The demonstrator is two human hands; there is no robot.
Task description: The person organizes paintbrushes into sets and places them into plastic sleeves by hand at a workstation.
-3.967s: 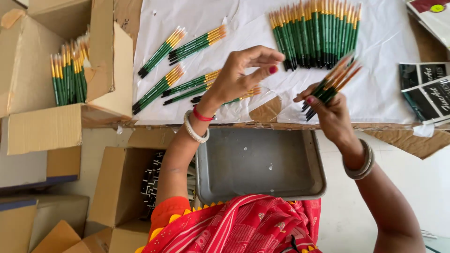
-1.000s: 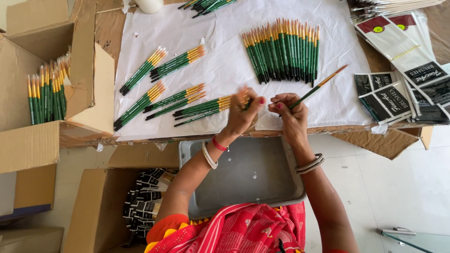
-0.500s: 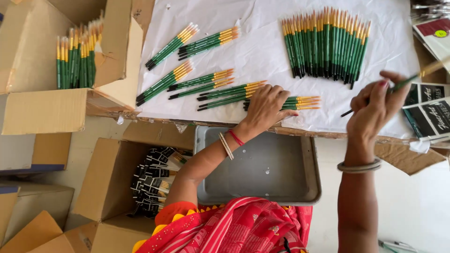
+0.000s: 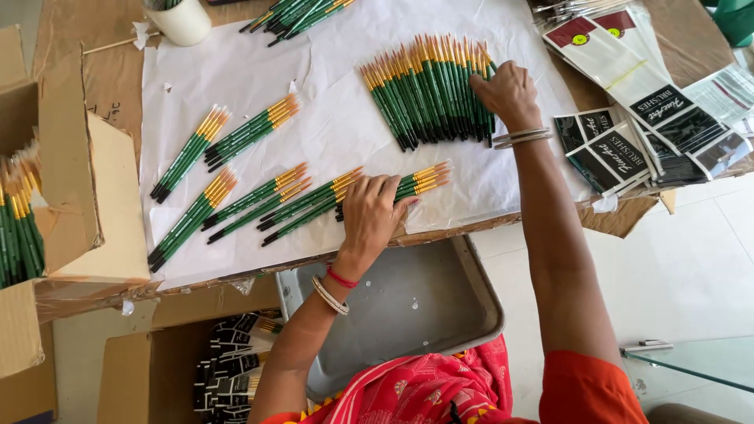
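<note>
I am seeing the left hand (image 4: 371,213) lying palm down with its fingers spread over a small bundle of green brushes (image 4: 428,177) with yellow ends, pressing on them rather than gripping; that bundle is lying near the front edge of the white paper sheet (image 4: 251,71) covering the table (image 4: 94,78). The right hand (image 4: 509,93) is reaching farther out, its fingers curled onto the right side of the big fanned row of brushes (image 4: 420,94); I cannot tell whether it is closing on any single brush. Left of the left hand, several more small bundles (image 4: 236,204) are lying slanted on the sheet, apart from each other. To the right of the big row, flat printed packets (image 4: 628,118) are stacking up at the table's edge. A grey metal tray (image 4: 408,306) is sitting below the table, in front of my lap, and a cardboard box (image 4: 71,204) holding upright brushes is standing at far left.
</note>
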